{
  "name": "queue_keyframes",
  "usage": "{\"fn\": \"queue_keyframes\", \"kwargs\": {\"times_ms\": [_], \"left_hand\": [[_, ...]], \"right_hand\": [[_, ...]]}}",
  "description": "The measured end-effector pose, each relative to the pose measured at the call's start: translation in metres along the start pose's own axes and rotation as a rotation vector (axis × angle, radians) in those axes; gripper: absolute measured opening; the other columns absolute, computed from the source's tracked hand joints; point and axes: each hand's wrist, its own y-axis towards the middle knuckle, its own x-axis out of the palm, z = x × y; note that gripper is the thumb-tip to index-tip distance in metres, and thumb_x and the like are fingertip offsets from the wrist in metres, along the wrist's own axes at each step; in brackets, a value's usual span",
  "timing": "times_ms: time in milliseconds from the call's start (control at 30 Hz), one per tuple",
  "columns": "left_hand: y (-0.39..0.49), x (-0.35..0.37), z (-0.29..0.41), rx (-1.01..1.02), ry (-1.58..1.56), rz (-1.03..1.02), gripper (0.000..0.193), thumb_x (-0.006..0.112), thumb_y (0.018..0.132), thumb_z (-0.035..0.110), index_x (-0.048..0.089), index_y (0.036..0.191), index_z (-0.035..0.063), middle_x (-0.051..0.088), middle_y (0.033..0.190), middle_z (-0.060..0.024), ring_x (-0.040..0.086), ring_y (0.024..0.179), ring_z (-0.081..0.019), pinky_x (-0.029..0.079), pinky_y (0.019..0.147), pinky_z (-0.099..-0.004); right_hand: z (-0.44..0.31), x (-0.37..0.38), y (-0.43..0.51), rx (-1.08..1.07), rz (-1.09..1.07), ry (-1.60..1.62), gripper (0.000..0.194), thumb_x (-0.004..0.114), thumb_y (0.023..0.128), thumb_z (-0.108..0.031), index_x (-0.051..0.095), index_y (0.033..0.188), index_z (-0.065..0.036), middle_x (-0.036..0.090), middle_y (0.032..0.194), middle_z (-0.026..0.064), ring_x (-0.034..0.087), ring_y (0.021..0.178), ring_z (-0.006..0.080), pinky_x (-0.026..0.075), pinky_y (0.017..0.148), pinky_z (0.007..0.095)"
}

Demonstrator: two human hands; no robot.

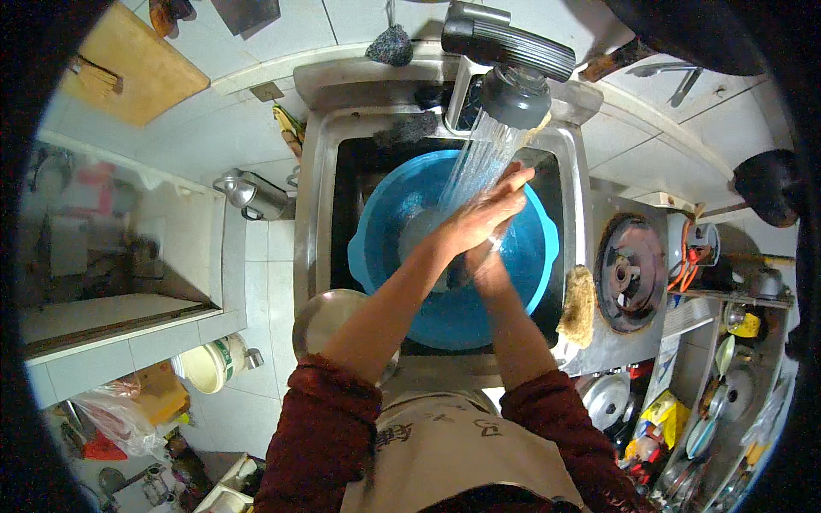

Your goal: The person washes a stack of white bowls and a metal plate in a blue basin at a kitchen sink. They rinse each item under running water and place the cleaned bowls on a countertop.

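Water sprays from a black faucet head [516,96] into a blue plastic basin [385,301] standing in a metal-rimmed sink [312,192]. Over the basin my two wet hands press against each other at the edge of the spray. My left hand [478,221] lies on top, its fingers pointing up and to the right. Beneath it is my right hand [490,247], or the reverse; the forearms reach in from both sides and the lower hand is mostly covered. No object shows between them. A round metal lid or bowl [327,317] rests at the sink's lower left corner, under one forearm.
Right of the sink lie a tan scrubbing sponge or cloth [577,308] and a gas burner [625,276]. A metal kettle or flask [253,194] stands left of it. A dark scouring pad [391,47] hangs behind, and a wooden cutting board [151,70] is at the upper left.
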Motion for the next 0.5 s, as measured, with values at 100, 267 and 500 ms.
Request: {"fn": "queue_keyframes", "kwargs": {"times_ms": [100,267,500], "left_hand": [[0.009,-0.011,-0.02,-0.019,0.374,0.157,0.045,0.049,0.085,0.038,0.047,0.123,0.0137,0.04,0.13,-0.014,0.04,0.117,-0.0315,0.032,0.097,-0.0374],[-0.022,-0.034,-0.082,0.005,0.852,0.329,0.051,0.056,0.079,0.035,0.047,0.121,0.0072,0.041,0.127,-0.0194,0.041,0.112,-0.0424,0.036,0.093,-0.0433],[-0.084,0.037,0.003,0.028,0.913,0.148,0.058,0.061,0.072,0.035,0.046,0.123,0.0111,0.03,0.135,-0.0201,0.029,0.122,-0.0433,0.028,0.094,-0.0577]], "right_hand": [[0.027,0.04,-0.041,-0.202,-0.098,-0.327,0.058,0.047,0.086,-0.044,0.032,0.127,-0.005,0.042,0.121,0.0094,0.045,0.105,0.0158,0.041,0.087,0.0288],[0.076,0.027,-0.018,0.592,-0.799,1.077,0.066,0.05,0.077,-0.056,0.043,0.12,-0.007,0.047,0.116,0.0112,0.051,0.094,0.0174,0.045,0.081,0.0326],[0.124,-0.057,-0.017,0.442,-0.325,0.349,0.074,0.04,0.079,-0.06,0.031,0.132,-0.01,0.045,0.118,0.0139,0.049,0.096,0.0273,0.042,0.078,0.0407]]}}
